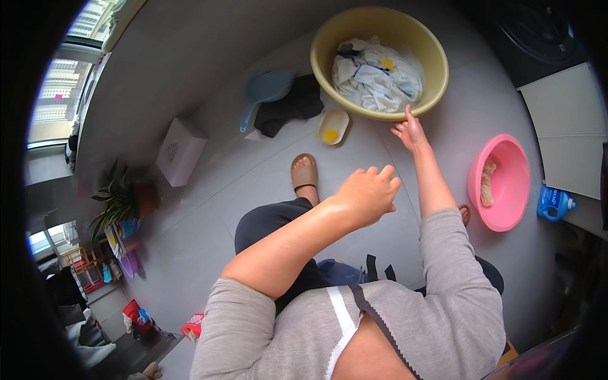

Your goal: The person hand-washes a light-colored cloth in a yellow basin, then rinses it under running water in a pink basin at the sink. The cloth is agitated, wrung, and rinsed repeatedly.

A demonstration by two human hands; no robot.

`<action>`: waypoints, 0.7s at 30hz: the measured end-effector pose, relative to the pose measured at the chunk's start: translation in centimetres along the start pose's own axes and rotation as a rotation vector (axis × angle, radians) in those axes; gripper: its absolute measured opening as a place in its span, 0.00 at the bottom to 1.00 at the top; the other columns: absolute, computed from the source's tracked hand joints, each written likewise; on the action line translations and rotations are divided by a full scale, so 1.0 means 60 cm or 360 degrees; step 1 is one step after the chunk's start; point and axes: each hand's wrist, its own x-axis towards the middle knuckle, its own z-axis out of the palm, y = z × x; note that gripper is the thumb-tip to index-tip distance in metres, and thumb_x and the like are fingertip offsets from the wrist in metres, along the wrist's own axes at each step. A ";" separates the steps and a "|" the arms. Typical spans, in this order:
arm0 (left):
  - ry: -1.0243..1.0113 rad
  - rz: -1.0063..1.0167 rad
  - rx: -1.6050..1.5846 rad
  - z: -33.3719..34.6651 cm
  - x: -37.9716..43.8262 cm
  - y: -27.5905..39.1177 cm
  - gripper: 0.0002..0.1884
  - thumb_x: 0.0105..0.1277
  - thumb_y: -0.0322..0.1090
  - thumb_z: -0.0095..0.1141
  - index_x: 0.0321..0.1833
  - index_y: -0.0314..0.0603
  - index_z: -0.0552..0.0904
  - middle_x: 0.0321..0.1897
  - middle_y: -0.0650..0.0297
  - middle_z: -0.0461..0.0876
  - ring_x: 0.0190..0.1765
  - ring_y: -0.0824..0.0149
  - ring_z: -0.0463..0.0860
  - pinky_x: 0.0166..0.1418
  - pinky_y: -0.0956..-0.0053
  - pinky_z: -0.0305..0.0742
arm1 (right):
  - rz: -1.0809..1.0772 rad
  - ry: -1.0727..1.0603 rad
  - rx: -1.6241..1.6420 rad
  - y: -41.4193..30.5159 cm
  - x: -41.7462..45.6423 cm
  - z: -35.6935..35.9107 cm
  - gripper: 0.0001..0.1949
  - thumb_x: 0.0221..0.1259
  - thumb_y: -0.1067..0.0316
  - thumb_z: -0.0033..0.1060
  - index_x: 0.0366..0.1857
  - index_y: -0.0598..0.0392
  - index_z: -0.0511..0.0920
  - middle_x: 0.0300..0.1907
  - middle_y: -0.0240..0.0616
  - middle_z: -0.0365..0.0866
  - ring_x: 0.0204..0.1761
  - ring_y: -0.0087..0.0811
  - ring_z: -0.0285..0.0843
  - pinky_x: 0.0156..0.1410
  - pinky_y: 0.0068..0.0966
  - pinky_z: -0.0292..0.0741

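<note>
A large pale-yellow plastic basin (437, 90) stands at the top of the view with wet white clothes (375, 78) inside. Some of the cloth has dark blue parts, and a small yellow piece (386, 63) rests on top. My right hand (411, 130) is at the near rim, thumb over the edge and fingers against the outside. Closer to me, my left hand (370, 194) hangs in the air above the floor, fingers bent. Its palm side is hidden, and nothing visible sticks out of it. Below the basin's left side lies a whitish dish (336, 124) containing yellow soap (331, 136).
A blue dipper (268, 85) and dark cloth (292, 107) lie left of the basin. To the right are a pink basin (503, 209) with a light cloth and a blue detergent bottle (553, 202). A white box (180, 152) and potted plant (116, 197) stand left.
</note>
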 end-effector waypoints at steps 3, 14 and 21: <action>0.0043 -0.0024 0.0018 -0.005 -0.007 -0.008 0.17 0.60 0.41 0.62 0.43 0.36 0.74 0.41 0.57 0.73 0.41 0.57 0.79 0.42 0.64 0.76 | -0.0033 -0.0084 -0.0121 0.059 0.034 0.055 0.40 0.66 0.38 0.47 0.68 0.63 0.53 0.65 0.57 0.63 0.61 0.48 0.70 0.62 0.46 0.69; -0.0049 -0.0080 -0.0069 -0.024 0.015 -0.030 0.18 0.58 0.38 0.63 0.45 0.35 0.74 0.43 0.55 0.75 0.43 0.54 0.78 0.45 0.62 0.75 | -0.0089 -0.0209 -0.1448 0.352 0.075 0.113 0.31 0.60 0.58 0.60 0.66 0.57 0.63 0.53 0.47 0.78 0.54 0.44 0.78 0.54 0.36 0.77; -0.0118 -0.0284 -0.0089 -0.045 -0.010 -0.025 0.21 0.57 0.36 0.64 0.51 0.35 0.75 0.50 0.54 0.75 0.49 0.52 0.77 0.50 0.62 0.75 | -0.0549 -0.0346 -0.2667 0.385 -0.099 0.024 0.32 0.60 0.62 0.58 0.69 0.55 0.60 0.74 0.42 0.51 0.77 0.39 0.41 0.78 0.46 0.43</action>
